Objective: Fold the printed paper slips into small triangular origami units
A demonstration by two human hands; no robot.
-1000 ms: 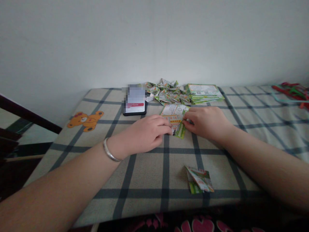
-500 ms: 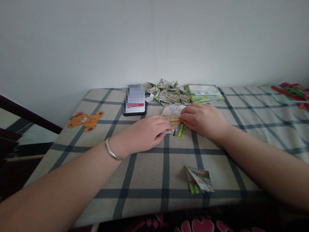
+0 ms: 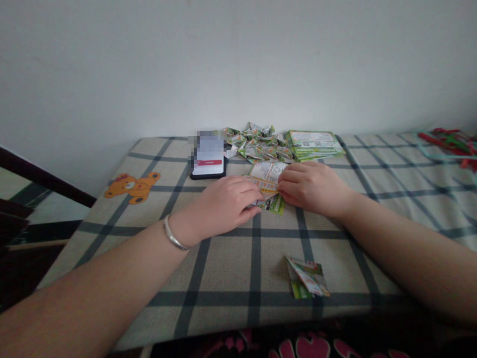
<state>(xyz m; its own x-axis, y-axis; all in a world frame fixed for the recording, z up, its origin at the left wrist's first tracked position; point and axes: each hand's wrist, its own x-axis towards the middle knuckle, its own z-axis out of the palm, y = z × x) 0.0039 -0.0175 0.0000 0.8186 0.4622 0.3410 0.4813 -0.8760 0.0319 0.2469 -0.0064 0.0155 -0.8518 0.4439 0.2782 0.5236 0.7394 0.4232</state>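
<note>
Lettering on the printed sheet (image 3: 266,172) I handle, the stacked leaflets (image 3: 315,138) and the phone screen (image 3: 209,162): all too small, blurred or pixelated for me to read; 0 words legible.

"How many hands (image 3: 229,204) (image 3: 313,189)?"

"Two, plus one bracelet (image 3: 174,234), one phone (image 3: 209,168) and one bear figure (image 3: 136,187)."

"What else?"

"One sheet (image 3: 266,172) between the hands, one folded piece (image 3: 312,284) lying alone, one stack of sheets (image 3: 316,143), one pile of folded pieces (image 3: 261,151)."

"How many in the stack and pile?"

"They overlap too much to count."
</note>
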